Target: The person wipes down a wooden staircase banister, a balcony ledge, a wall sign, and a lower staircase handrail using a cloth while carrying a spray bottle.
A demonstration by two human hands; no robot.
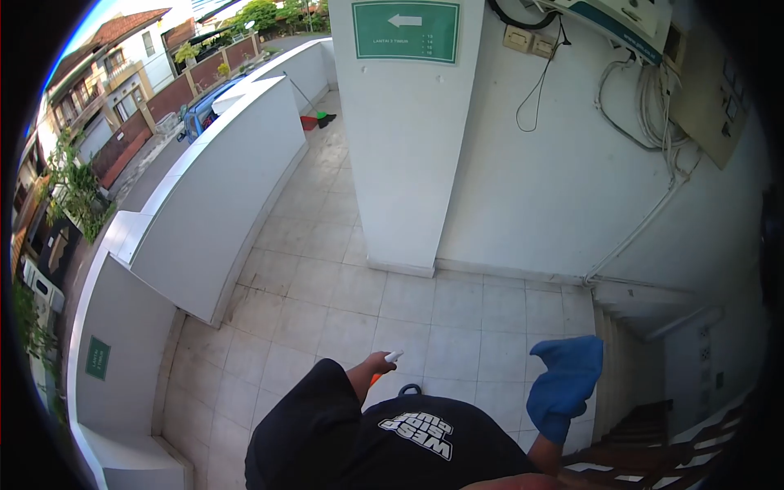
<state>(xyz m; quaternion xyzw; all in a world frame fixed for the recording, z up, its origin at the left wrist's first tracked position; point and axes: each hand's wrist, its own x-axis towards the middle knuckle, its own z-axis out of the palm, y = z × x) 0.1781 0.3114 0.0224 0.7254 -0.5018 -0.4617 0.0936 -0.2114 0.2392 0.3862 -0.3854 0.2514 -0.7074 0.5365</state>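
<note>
Above the tiled floor (347, 327), the left hand (380, 362) is closed round a white-and-orange object (394, 356); well to its right, a blue cloth (563, 380), its length pointing forward, covers the right hand, whose grip I cannot tell.

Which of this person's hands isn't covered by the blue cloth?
The left hand: it shows bare, gripping a white thing, while the blue cloth hides the right hand.

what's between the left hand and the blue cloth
In the head view, only bare floor tiles lie there, past the white-tipped item in the left hand.
</note>
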